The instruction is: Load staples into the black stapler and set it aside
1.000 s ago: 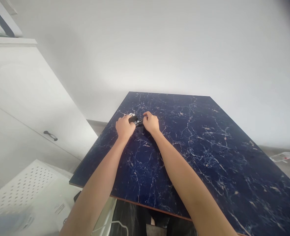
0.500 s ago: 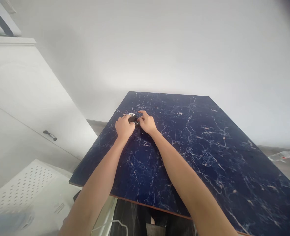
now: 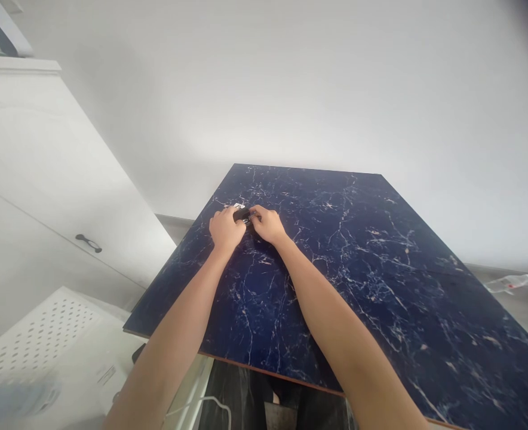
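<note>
A small black object [image 3: 241,214] with a shiny metallic part along its near side lies on the dark blue marbled table [image 3: 335,263]; its exact kind does not show. My left hand [image 3: 226,229] is closed around its left end, thumb on the near side. At the right end, my right hand [image 3: 267,224] has thumb and index finger drawn together in a pinch; whatever sits between those fingertips is too small to make out. Just behind the black object a small white piece [image 3: 239,206] shows, partly covered by my left fingers.
A white cabinet [image 3: 58,179] with a dark handle stands to the left. Below it is a white perforated box [image 3: 53,334]. Clear plastic packaging [image 3: 517,283] lies beyond the table's right edge. A white cable [image 3: 219,404] hangs below the front edge. The pale wall rises behind.
My right index finger, stretched out before, has curled in to meet the thumb beside the black object. My left hand keeps its hold. The view has shifted slightly.
</note>
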{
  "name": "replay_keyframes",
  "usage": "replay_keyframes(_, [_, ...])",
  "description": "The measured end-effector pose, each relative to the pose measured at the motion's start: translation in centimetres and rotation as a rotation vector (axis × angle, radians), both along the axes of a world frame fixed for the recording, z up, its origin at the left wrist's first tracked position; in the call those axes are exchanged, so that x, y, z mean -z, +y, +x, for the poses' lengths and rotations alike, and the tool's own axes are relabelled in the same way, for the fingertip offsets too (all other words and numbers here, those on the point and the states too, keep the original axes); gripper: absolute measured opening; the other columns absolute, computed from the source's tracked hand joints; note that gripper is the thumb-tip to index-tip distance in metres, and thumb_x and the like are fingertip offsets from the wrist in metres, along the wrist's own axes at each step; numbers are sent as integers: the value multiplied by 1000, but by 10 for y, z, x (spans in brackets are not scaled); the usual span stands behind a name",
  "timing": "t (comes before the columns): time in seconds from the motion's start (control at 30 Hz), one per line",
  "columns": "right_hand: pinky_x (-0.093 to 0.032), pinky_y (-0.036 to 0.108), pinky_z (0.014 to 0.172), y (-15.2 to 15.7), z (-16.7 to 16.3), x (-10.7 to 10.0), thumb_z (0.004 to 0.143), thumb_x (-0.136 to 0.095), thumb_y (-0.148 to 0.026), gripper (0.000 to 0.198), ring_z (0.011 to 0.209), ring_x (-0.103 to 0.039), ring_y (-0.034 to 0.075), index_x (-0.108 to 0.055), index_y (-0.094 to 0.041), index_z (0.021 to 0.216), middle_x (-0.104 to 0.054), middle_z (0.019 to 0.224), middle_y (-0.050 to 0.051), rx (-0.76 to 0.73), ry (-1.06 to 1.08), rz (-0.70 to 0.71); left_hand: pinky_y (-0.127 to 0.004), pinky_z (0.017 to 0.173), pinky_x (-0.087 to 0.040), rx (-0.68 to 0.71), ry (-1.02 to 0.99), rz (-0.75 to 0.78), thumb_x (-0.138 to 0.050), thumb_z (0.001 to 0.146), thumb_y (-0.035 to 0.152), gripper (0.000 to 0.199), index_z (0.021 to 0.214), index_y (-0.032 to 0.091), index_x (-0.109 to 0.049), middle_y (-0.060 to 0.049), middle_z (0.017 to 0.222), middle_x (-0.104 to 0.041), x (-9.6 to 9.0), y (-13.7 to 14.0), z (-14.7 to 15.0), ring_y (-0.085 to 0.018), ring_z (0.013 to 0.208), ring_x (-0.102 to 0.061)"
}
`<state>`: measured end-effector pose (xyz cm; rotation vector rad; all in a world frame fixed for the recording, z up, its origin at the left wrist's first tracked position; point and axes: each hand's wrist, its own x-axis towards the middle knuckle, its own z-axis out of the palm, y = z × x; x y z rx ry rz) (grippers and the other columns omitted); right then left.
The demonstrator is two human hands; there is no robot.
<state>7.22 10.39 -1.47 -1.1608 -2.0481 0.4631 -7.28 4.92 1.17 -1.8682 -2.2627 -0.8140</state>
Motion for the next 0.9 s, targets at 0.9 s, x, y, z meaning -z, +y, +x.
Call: replay_keyframes(0.9, [-45, 27, 72, 0, -3, 2, 82, -55, -20, 12, 72, -66, 18, -66, -24, 80, -72, 75, -1, -25, -15, 0, -43, 102, -45, -107, -334, -120, -47, 93, 28, 33, 107, 28, -77, -5, 127, -73, -2, 18, -54, -33, 125, -60])
